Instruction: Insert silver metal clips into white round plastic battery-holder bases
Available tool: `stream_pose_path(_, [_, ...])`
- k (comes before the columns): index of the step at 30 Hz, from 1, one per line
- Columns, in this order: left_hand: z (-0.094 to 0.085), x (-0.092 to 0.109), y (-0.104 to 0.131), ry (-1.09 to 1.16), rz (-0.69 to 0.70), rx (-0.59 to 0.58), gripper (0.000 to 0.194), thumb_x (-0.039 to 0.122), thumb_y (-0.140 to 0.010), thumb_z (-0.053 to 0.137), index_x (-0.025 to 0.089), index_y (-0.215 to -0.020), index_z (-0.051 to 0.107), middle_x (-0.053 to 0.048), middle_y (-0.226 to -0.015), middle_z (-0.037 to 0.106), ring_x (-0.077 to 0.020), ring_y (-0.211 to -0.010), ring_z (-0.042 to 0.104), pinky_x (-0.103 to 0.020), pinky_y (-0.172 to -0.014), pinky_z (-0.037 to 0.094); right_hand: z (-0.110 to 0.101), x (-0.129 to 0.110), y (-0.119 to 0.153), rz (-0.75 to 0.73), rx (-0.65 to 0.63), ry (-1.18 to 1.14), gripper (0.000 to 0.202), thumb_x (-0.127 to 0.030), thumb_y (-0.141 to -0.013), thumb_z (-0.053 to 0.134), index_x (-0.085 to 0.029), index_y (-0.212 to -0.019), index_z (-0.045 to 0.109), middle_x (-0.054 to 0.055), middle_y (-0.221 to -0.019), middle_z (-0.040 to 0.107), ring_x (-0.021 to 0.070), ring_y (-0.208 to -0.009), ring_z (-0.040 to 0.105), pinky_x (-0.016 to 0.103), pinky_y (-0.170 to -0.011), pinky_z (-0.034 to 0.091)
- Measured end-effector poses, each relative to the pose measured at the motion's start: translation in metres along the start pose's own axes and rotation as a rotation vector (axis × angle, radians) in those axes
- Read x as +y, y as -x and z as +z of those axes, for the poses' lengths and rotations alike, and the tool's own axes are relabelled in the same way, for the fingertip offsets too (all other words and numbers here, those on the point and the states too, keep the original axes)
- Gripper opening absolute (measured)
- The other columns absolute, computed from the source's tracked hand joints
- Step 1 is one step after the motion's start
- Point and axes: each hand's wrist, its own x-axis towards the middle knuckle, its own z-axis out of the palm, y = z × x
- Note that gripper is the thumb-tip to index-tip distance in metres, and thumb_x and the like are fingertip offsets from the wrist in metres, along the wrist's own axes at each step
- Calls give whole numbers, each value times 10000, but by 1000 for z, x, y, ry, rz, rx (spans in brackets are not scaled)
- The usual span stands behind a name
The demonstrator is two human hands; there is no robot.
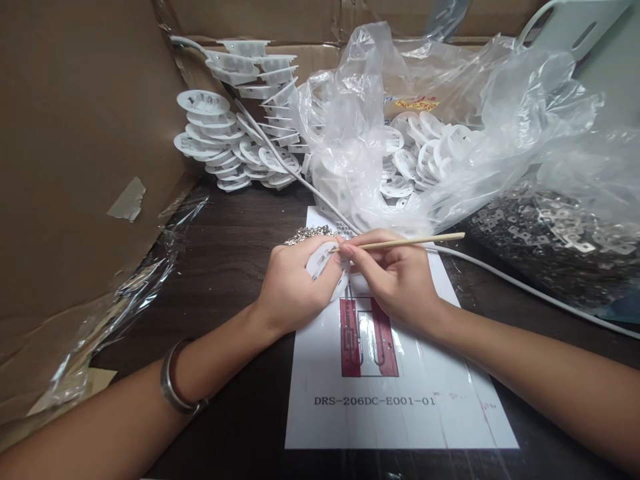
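Note:
My left hand (295, 283) is closed round a white round plastic part (320, 259), thumb over its face. In my right hand (400, 273) a thin wooden stick (415, 241) is pinched, its left end at the face of the white part. The fingertips of both hands almost meet. Just behind my left hand lies a small heap of shiny metal pieces (313, 233). Below the hands is a printed sheet (400, 420) with a red and white drawing.
Stacks of white round parts (215, 140) stand at the back left. An open clear plastic bag (360, 133) holds more at the back. A bag of metal pieces (560, 227) lies right. A white cable (500, 270) crosses the table. Cardboard (85, 133) walls the left.

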Motion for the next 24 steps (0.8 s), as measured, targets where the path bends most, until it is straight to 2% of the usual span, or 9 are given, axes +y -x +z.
stream_pose_path(3, [0,1,-1,20,-36,17,193,178,-819,551,141,-930,704,-37,-874,733,-153,-783,670,-237,-718,515,1,-1,-1,44,15,-34,251,-305,-883,590,-146,-721,699,59,-875,671,117,-703,632,219,-547,509])
stream_pose_path(7, [-1,0,0,62,-69,33,183,173,-810,555,151,-925,694,-28,-858,731,-151,-749,662,-243,-691,525,2,-1,-3,59,26,-84,309,-306,-889,583,-153,-635,668,52,-891,655,102,-704,621,206,-538,499])
stream_pose_path(11, [-1,0,2,84,-98,31,179,188,-803,567,158,-928,691,-32,-865,735,-163,-759,669,-247,-673,532,1,0,-3,91,46,-133,251,-302,-882,592,-154,-698,675,50,-907,651,103,-703,631,207,-551,515])
stream_pose_path(15, [-1,0,3,96,-110,33,189,180,-799,573,156,-940,695,-28,-858,735,-155,-751,667,-234,-668,531,1,2,-3,113,49,-165,192,-319,-869,616,-150,-804,679,45,-840,656,115,-705,643,209,-559,525])
stream_pose_path(19, [0,0,2,122,-121,36,169,172,-800,572,145,-914,694,-15,-798,723,-133,-701,650,-205,-621,513,3,3,-3,58,56,-181,181,-325,-858,636,-155,-820,684,30,-802,668,116,-710,651,196,-547,521])
stream_pose_path(24, [1,-1,1,140,-142,28,155,164,-803,567,135,-886,695,3,-725,698,-104,-632,617,-176,-567,478,4,4,-3,-24,62,-177,124,-257,-863,634,-160,-821,698,18,-821,686,105,-720,669,177,-568,531])
